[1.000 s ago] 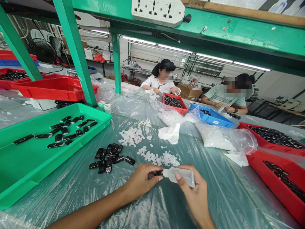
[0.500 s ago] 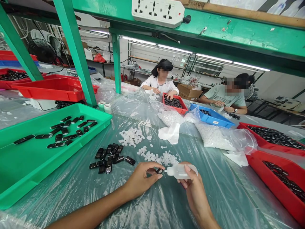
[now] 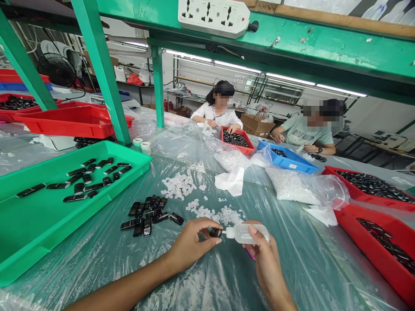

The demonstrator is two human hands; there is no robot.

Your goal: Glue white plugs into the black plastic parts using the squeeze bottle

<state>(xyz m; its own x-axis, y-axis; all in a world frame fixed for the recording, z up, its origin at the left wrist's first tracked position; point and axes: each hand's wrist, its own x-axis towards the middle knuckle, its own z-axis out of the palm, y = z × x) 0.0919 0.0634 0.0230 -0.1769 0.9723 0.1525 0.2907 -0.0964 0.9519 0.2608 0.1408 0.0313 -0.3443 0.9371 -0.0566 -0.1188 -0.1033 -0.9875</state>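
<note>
Between the thumb and fingers of my left hand (image 3: 193, 242) is a small black plastic piece (image 3: 215, 233), its end turned to the right. My right hand (image 3: 265, 255) is closed around a translucent white squeeze bottle (image 3: 249, 233) lying sideways. The bottle's thin nozzle points left, at or touching the piece's end. A pink object (image 3: 250, 253) shows under the right fingers; its kind is unclear. Left of my hands lies a cluster of black plastic pieces (image 3: 147, 216). Just beyond my hands are piles of small white bits (image 3: 231, 214) on the plastic-covered table.
A green tray (image 3: 35, 255) with scattered black pieces stands on the left. Red trays (image 3: 353, 229) of black pieces line the right. Bags of white bits (image 3: 288, 185) lie farther back. Two people sit across the table by a red tray and a blue tray (image 3: 292, 160). A green beam crosses overhead.
The black piece in my left hand has turned so more of its side shows. The bottle has shifted slightly left and its nozzle meets the piece's end. The pink object now shows under my right hand.
</note>
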